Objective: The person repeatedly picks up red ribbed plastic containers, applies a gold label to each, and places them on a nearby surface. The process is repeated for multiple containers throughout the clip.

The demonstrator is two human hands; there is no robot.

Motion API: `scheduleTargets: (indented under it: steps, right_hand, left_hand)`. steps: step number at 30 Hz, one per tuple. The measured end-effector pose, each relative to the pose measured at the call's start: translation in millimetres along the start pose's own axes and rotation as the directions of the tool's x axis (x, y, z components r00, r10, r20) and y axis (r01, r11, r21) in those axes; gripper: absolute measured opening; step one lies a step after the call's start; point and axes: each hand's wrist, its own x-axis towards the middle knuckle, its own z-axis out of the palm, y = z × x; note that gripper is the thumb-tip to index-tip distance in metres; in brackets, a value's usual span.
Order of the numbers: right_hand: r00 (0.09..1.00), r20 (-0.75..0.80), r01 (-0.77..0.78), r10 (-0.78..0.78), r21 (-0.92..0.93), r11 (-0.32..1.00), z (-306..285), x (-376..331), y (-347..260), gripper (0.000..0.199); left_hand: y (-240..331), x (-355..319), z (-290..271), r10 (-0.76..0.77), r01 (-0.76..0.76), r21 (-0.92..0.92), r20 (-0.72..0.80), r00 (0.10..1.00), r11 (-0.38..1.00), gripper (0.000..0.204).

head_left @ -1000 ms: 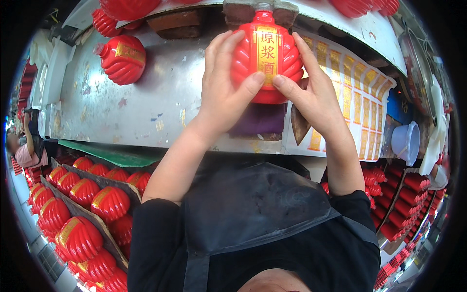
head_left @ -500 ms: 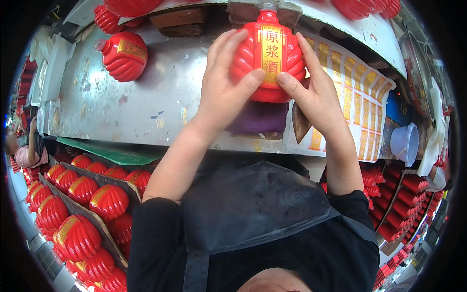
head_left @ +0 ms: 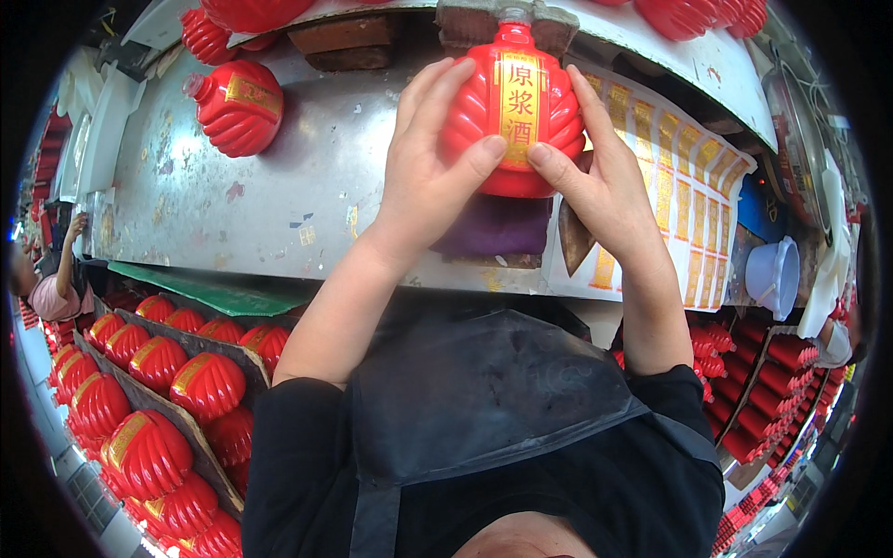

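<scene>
A glossy red ribbed bottle (head_left: pixel 474 107) lies with its neck pointing away from me, a yellow-gold label strip running down its front. My left hand (head_left: pixel 433 139) wraps its left side and my right hand (head_left: pixel 595 158) its right side. Both thumbs press at the label's lower end. The neck rests at a grey block (head_left: pixel 462 26), and a purple cloth pad (head_left: pixel 493 225) shows below the base. Beside my right hand lies a white sheet of gold labels (head_left: pixel 712 200). Under that hand a brown wedge-shaped piece (head_left: pixel 574 237) is partly covered.
Another red bottle (head_left: pixel 240 107) lies on the metal table (head_left: pixel 186 205) at left. Brown blocks (head_left: pixel 344 42) sit under the white shelf (head_left: pixel 716 70). A pale bucket (head_left: pixel 772 276) stands at right. Crates of red bottles (head_left: pixel 209 386) fill the lower left. A person (head_left: pixel 58 293) is at far left.
My hands and the bottle have hardly moved; both thumbs stay at the label's lower end. At far left, the other person's arm has shifted and the hand is higher.
</scene>
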Motion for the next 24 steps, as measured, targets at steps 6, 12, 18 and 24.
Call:
scheduleTargets:
  steps: [6,12,18,24]
  right_hand:
    - [0.992,0.111,-0.072,0.052,0.179,0.981,-10.1,0.6,5.3,0.084]
    - [0.990,0.136,-0.084,0.047,0.283,0.955,-14.1,0.5,11.8,0.075]
    - [0.987,0.138,-0.112,0.079,0.258,0.960,-10.7,0.0,7.1,0.080]
    - [0.998,0.068,0.000,-0.008,0.116,0.993,-4.3,-2.6,16.3,0.086]
  left_hand:
    - [-7.0,2.1,-2.2,-0.058,0.057,-0.205,0.001,0.998,0.977,0.055]
    - [-9.1,2.9,-4.4,-0.085,0.091,-0.287,0.035,0.996,0.953,0.055]
    - [-4.3,3.4,-1.9,-0.098,0.104,-0.215,0.039,0.994,0.971,0.071]
    - [-3.0,3.5,2.7,-0.067,0.066,-0.082,0.000,0.998,0.994,0.079]
